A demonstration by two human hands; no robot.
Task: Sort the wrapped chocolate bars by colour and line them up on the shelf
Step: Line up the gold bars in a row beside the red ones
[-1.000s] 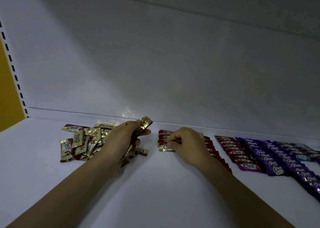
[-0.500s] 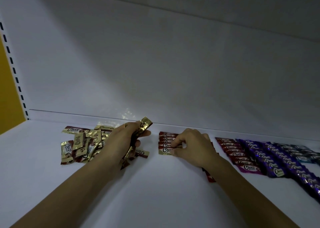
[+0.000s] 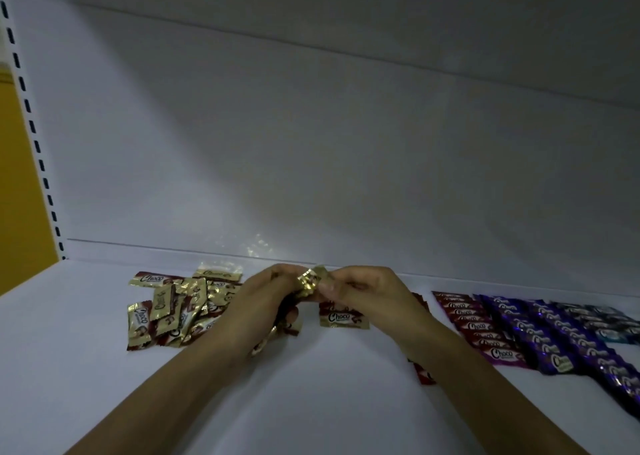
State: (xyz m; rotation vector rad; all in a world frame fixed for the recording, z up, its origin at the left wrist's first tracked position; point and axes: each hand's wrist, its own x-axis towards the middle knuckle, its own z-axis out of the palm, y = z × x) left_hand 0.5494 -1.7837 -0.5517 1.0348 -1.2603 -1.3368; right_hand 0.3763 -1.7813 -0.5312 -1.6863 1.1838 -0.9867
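Pinching one gold bar with the right hand from the bundle gripped in the left hand, just above the crosswise gold row nearer the right.

The row of gold-and-red bars is largely hidden behind the right hand and its forearm. The gold bars held in the left hand are mostly covered by fingers. The purple row and the teal bars are cut off by the right edge.
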